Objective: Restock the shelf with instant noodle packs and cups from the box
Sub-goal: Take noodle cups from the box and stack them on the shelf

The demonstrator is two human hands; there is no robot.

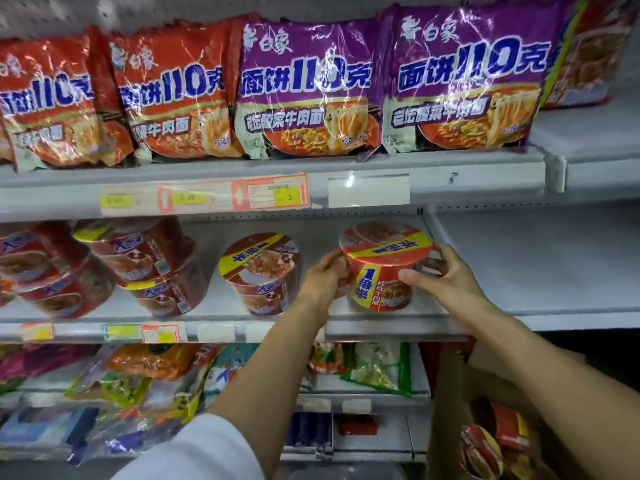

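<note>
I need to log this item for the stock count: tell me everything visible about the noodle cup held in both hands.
The noodle cup is a red bowl-shaped tub, glossy like shrink-wrapped plastic, with a yellow band across its round lid and a yellow side panel. It looks sealed, stands upright on the middle shelf at its right end. The left hand and right hand grip its sides.

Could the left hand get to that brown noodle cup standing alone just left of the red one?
Probably yes. The left hand is busy gripping the red cup, but the brown cup stands right beside it on the same shelf, with only bare shelf between.
</note>
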